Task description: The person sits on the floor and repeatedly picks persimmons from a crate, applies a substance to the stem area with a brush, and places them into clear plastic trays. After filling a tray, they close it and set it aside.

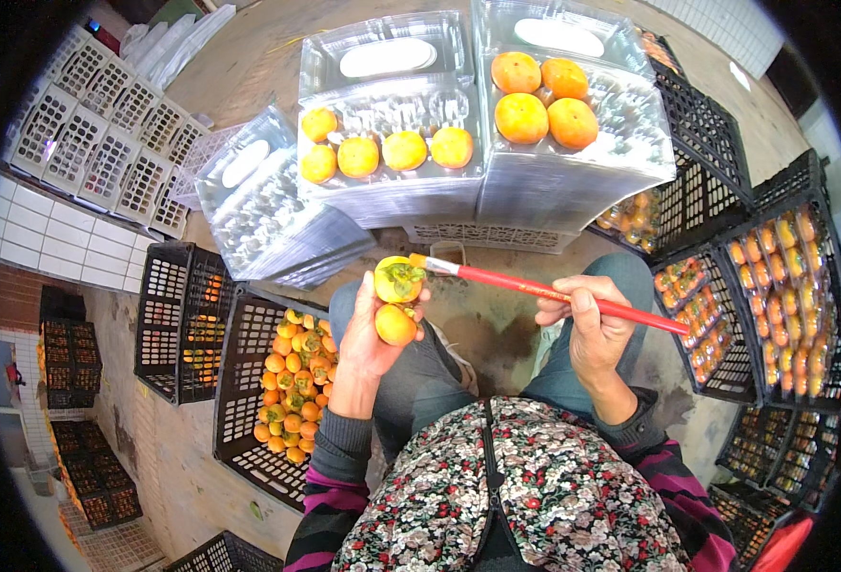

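Two persimmons rest in my left hand (363,336): an upper persimmon (392,282) with its green calyx facing up, and a lower persimmon (396,325). Between the fingers of my right hand (595,322) is a red-handled paintbrush (506,280), its bristles at the upper persimmon's top edge. Ahead of me stand stacks of clear plastic trays. Several persimmons (358,156) sit in cells of the middle stack (392,196), along its left and front sides. Larger persimmons (521,119) fill cells at the left of the right stack (570,186).
A black crate (231,400) of loose persimmons (295,386) stands at my left. Another tray stack (284,236) leans behind it. Black crates (742,372) with packed persimmon trays (781,286) line my right. A small clear cup (449,252) sits before the stacks. White crates (98,143) are piled far left.
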Action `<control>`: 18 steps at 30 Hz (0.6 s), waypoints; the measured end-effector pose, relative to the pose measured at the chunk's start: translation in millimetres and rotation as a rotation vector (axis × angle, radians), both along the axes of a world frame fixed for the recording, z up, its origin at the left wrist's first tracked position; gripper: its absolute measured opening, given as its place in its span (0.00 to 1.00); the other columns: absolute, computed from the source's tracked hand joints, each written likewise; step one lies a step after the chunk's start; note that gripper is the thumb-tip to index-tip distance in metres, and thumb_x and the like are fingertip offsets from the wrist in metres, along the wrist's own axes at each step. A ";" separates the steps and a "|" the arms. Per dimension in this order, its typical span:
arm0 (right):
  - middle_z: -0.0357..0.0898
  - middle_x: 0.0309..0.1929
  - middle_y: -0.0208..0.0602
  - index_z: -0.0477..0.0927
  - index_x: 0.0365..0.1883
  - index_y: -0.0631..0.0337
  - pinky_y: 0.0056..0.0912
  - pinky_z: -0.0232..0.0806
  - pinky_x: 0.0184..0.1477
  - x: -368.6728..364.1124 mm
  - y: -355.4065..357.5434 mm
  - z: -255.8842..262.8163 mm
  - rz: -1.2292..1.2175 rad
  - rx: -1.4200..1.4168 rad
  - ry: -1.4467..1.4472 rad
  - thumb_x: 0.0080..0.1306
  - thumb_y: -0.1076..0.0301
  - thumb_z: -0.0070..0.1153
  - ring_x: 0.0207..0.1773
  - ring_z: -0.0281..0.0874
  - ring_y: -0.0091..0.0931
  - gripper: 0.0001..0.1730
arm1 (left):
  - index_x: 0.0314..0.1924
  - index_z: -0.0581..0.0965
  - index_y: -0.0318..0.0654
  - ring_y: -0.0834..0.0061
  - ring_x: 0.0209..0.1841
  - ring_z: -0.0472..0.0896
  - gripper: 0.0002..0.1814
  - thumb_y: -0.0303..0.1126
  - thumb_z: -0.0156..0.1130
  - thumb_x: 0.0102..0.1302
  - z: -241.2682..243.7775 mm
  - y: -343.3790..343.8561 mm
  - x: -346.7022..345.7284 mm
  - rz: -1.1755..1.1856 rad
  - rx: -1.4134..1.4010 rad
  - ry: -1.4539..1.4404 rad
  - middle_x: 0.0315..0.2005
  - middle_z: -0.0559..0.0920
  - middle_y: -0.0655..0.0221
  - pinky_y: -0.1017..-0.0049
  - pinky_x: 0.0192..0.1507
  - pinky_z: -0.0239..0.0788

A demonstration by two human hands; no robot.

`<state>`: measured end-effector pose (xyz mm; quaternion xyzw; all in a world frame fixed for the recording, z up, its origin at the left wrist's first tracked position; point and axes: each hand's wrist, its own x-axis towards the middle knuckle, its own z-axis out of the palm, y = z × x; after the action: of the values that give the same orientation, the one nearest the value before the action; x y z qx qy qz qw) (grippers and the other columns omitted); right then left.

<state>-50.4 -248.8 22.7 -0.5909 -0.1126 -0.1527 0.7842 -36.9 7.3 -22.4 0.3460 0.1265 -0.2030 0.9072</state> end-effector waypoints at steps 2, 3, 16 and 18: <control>0.80 0.28 0.42 0.76 0.39 0.70 0.24 0.75 0.30 1.6 0.3 0.1 0.068 -0.041 0.022 0.68 0.72 0.48 0.27 0.80 0.25 0.09 | 0.54 0.69 0.41 0.76 0.31 0.73 0.32 0.61 0.39 0.67 0.4 -1.8 0.0 -0.015 0.063 -0.001 0.38 0.77 0.64 0.74 0.26 0.71; 0.80 0.28 0.42 0.76 0.39 0.70 0.24 0.75 0.30 2.9 0.8 0.1 0.102 -0.060 0.031 0.68 0.71 0.48 0.27 0.80 0.24 0.09 | 0.55 0.69 0.41 0.76 0.31 0.73 0.32 0.61 0.39 0.67 1.1 -2.5 0.6 -0.023 0.096 -0.003 0.38 0.78 0.64 0.74 0.26 0.72; 0.79 0.28 0.38 0.76 0.39 0.66 0.22 0.72 0.30 23.5 -17.4 -35.1 -0.108 -0.001 0.175 0.69 0.68 0.47 0.27 0.78 0.22 0.10 | 0.63 0.63 0.38 0.79 0.46 0.75 0.29 0.27 0.56 0.60 30.3 -14.1 17.3 0.053 0.465 -0.385 0.51 0.73 0.68 0.77 0.43 0.73; 0.79 0.28 0.39 0.76 0.39 0.66 0.22 0.72 0.30 29.1 -14.7 -49.0 -0.078 -0.010 0.217 0.69 0.68 0.47 0.26 0.78 0.22 0.10 | 0.63 0.62 0.35 0.78 0.49 0.74 0.30 0.25 0.56 0.59 26.7 -16.8 23.5 0.117 0.653 -0.561 0.51 0.72 0.67 0.76 0.48 0.71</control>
<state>-21.3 -263.5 -26.3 -0.6119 -0.0047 -0.1175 0.7821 -13.4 -9.6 4.2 0.6487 -0.0480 0.0013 0.7595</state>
